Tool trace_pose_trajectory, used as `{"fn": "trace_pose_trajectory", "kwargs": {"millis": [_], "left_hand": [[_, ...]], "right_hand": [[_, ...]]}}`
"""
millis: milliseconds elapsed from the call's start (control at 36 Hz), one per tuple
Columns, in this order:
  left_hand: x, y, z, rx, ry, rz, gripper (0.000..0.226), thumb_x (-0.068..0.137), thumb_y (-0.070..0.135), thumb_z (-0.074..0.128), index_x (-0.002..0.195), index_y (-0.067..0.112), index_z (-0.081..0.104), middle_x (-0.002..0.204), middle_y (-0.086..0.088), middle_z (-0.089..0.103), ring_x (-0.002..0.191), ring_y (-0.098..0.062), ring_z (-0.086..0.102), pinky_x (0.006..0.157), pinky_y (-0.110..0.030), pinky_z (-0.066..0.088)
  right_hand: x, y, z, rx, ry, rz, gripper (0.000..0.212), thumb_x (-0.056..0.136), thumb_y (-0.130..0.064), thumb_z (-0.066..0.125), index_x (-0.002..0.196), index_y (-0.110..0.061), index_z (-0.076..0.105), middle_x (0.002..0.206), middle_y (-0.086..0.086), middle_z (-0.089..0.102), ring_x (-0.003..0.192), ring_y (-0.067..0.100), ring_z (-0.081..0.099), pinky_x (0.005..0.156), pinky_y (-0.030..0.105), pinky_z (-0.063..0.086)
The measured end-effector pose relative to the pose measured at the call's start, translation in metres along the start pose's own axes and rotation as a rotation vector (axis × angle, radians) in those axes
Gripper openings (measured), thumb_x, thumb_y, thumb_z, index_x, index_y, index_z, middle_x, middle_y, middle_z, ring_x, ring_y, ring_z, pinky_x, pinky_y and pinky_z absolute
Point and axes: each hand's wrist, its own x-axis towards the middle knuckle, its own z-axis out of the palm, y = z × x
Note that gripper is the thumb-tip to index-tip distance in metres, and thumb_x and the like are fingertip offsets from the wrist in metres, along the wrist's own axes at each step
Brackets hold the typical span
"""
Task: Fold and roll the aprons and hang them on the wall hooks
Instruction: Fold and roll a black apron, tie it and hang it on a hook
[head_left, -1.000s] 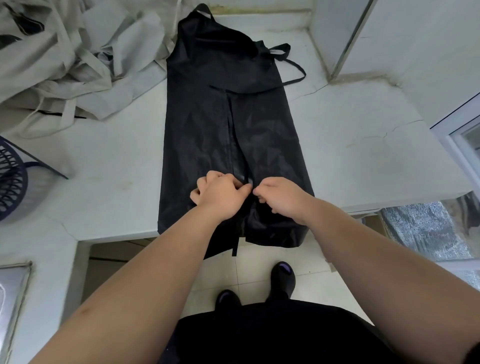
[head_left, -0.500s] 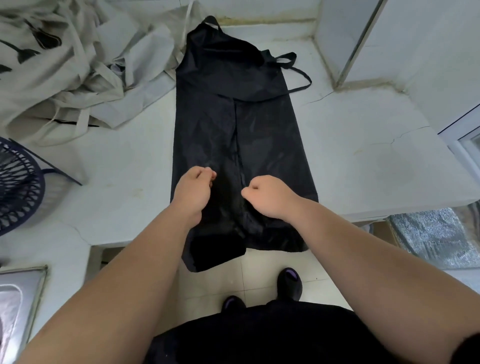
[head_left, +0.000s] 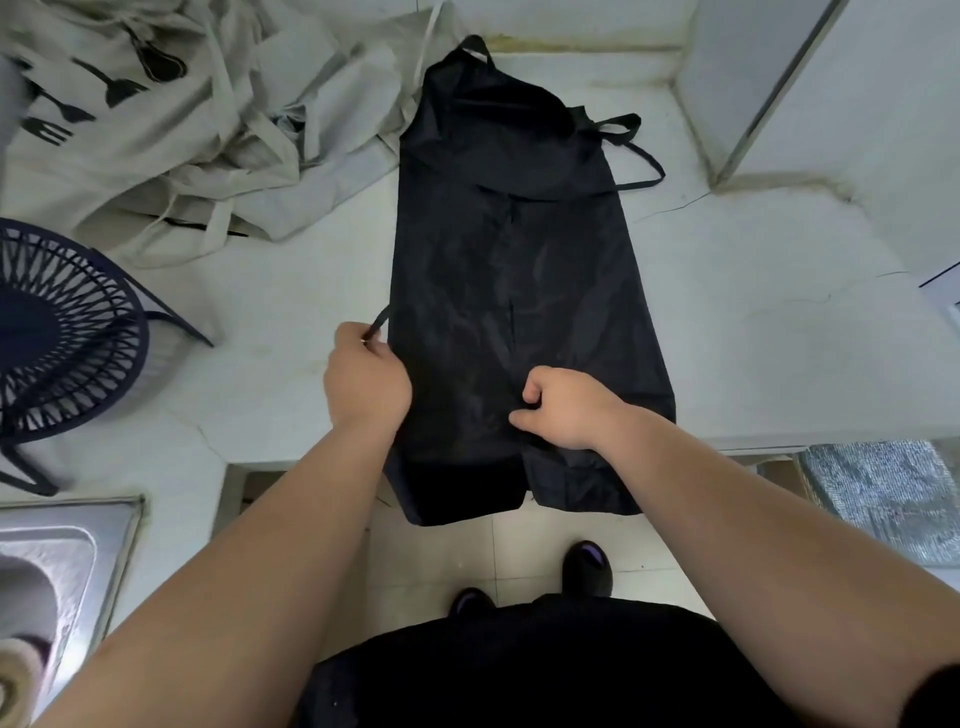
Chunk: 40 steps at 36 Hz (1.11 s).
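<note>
Left hand (head_left: 366, 384) pinches a strap (head_left: 379, 327), right hand (head_left: 563, 410) pinches the black apron (head_left: 509, 270). Tugging the strap could skew the fold

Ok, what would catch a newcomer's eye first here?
A long black apron lies flat down the middle of the pale counter, hem hanging over the near edge. The left hand pinches a black strap at its left side; the right hand grips its fabric near the centre. Beige aprons lie heaped far left.

Left grip (head_left: 366, 387) pinching strap (head_left: 377, 327) (knuckles up), right grip (head_left: 563, 410) curled — pinching apron (head_left: 493, 260)
</note>
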Motion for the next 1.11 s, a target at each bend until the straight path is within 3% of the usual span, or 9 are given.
{"fn": "trace_pose_trajectory", "kwargs": {"millis": [111,194,361,500,583,722,861,1028,1111], "left_hand": [[0.007,-0.003,-0.012,0.343,0.227,0.036,0.052,0.093,0.009,0.047,0.142,0.024,0.035,0.144,-0.011,0.034,0.126,-0.033,0.036,0.098,-0.045,0.032],[0.001,0.001,-0.015,0.433,0.265,0.081,0.075,0.082,-0.003,0.052,0.146,0.029,0.03,0.152,-0.01,0.021,0.133,-0.033,0.026,0.103,-0.044,0.026],[-0.013,-0.007,0.001,0.371,-0.321,0.515,0.032,0.093,0.023,0.053,0.123,0.023,0.063,0.129,-0.003,0.054,0.122,-0.023,0.047,0.103,-0.029,0.036],[-0.032,-0.014,0.014,0.762,-0.632,0.453,0.063,0.094,0.059,0.038,0.15,0.033,0.025,0.161,-0.002,0.009,0.147,-0.025,0.007,0.119,-0.044,0.009],[-0.036,-0.017,0.02,0.854,-0.649,0.46,0.067,0.095,0.063,0.028,0.152,0.036,0.007,0.161,-0.002,-0.009,0.148,-0.023,-0.01,0.118,-0.046,-0.003],[-0.038,-0.021,0.029,0.911,-0.604,0.472,0.065,0.096,0.063,0.021,0.152,0.038,0.0,0.16,-0.002,-0.015,0.146,-0.026,-0.016,0.116,-0.052,-0.007],[-0.041,-0.029,0.027,1.029,-0.5,0.493,0.066,0.095,0.064,0.01,0.152,0.035,-0.006,0.16,-0.002,-0.015,0.146,-0.028,-0.016,0.115,-0.054,-0.007],[-0.037,-0.023,0.037,1.034,-0.506,0.44,0.069,0.093,0.067,0.007,0.15,0.034,-0.013,0.159,-0.004,-0.019,0.146,-0.03,-0.016,0.116,-0.054,-0.005],[-0.029,-0.015,0.045,1.042,-0.514,0.405,0.069,0.093,0.067,0.006,0.15,0.035,-0.015,0.159,-0.004,-0.021,0.146,-0.031,-0.018,0.115,-0.055,-0.007]], "right_hand": [[-0.003,0.0,0.0,-0.065,0.018,0.026,0.039,0.09,-0.041,0.058,0.121,-0.017,0.051,0.117,0.002,0.055,0.106,0.022,0.054,0.087,0.031,0.044],[-0.006,0.001,0.001,-0.141,0.058,0.058,0.049,0.087,-0.052,0.057,0.126,-0.022,0.05,0.124,0.006,0.047,0.114,0.028,0.049,0.098,0.039,0.043],[-0.011,0.007,0.0,-0.187,0.283,0.091,0.037,0.096,-0.043,0.045,0.126,-0.024,0.053,0.126,0.007,0.051,0.114,0.029,0.049,0.097,0.04,0.036],[-0.015,0.029,-0.004,-0.305,0.195,0.009,0.04,0.098,-0.026,0.046,0.138,-0.026,0.044,0.136,0.007,0.045,0.118,0.029,0.049,0.1,0.039,0.035],[-0.017,0.04,-0.003,-0.365,0.08,-0.025,0.051,0.1,-0.038,0.038,0.148,-0.027,0.026,0.154,0.008,0.024,0.133,0.03,0.036,0.109,0.04,0.028],[-0.018,0.059,0.01,-0.451,0.044,0.023,0.057,0.1,-0.05,0.016,0.152,-0.029,0.001,0.159,0.012,-0.003,0.143,0.033,0.015,0.119,0.042,0.008],[-0.026,0.078,0.019,-0.532,0.15,0.013,0.064,0.095,-0.059,0.006,0.151,-0.031,-0.002,0.159,0.01,-0.002,0.144,0.033,0.008,0.119,0.045,0.001],[-0.011,0.077,0.007,-0.491,0.157,-0.007,0.067,0.093,-0.065,0.013,0.151,-0.034,0.001,0.16,0.007,-0.001,0.144,0.034,0.008,0.119,0.046,0.002],[-0.002,0.076,-0.005,-0.519,0.286,0.007,0.065,0.094,-0.062,0.02,0.15,-0.03,0.013,0.158,0.009,0.011,0.141,0.035,0.016,0.118,0.048,0.007]]}}
